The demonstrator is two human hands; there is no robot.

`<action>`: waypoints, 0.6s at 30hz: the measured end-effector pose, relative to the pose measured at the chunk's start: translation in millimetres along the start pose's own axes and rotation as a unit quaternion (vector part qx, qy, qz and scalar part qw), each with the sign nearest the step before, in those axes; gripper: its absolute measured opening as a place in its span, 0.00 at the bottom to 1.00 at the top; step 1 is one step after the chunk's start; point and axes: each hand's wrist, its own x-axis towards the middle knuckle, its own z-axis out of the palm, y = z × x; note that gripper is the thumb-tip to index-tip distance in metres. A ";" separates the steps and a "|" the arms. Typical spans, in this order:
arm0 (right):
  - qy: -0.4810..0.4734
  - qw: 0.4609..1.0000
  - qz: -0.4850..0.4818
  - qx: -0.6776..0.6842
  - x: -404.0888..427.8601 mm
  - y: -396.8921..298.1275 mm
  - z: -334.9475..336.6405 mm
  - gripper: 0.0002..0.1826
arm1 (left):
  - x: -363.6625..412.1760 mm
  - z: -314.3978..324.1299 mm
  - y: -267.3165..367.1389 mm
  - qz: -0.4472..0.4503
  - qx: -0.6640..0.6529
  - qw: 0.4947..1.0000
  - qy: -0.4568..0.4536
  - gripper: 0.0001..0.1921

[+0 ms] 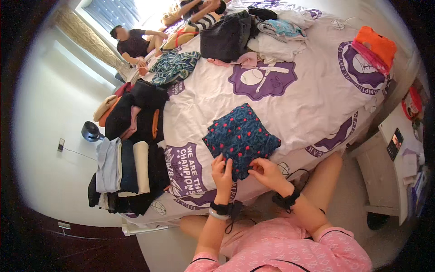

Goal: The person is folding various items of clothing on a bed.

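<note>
A dark blue garment with red dots (pixel 241 136), folded into a rough square, lies on the patterned bedsheet (pixel 299 108) in front of me. My left hand (pixel 222 170) is at its lower left edge, thumb and fingers apart over the cloth. At the lower right edge is my right hand (pixel 266 173), its thumb and index finger close together by the fabric. Whether either hand pinches the cloth is hard to tell. Both wrists wear black straps.
Folded clothes (pixel 127 166) are piled along the left side of the bed. Dark trousers (pixel 224 37) and other clothes lie farther back, an orange garment (pixel 377 46) at the right. Two people sit beyond. A desk (pixel 382 170) holding a phone (pixel 395 144) stands right.
</note>
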 end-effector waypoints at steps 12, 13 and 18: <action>-0.051 0.992 0.078 0.088 2.7 24.9 10.9 0.14 | 146.6 12.1 -0.9 -0.282 0.027 0.953 -0.106 0.22; -0.065 0.986 0.098 0.118 2.1 21.1 13.9 0.15 | 156.7 9.1 -8.5 -0.278 0.026 0.955 -0.105 0.22; -0.139 0.962 0.149 0.182 -2.4 25.3 21.3 0.21 | 178.4 5.6 -57.7 -0.256 -0.177 0.935 -0.171 0.17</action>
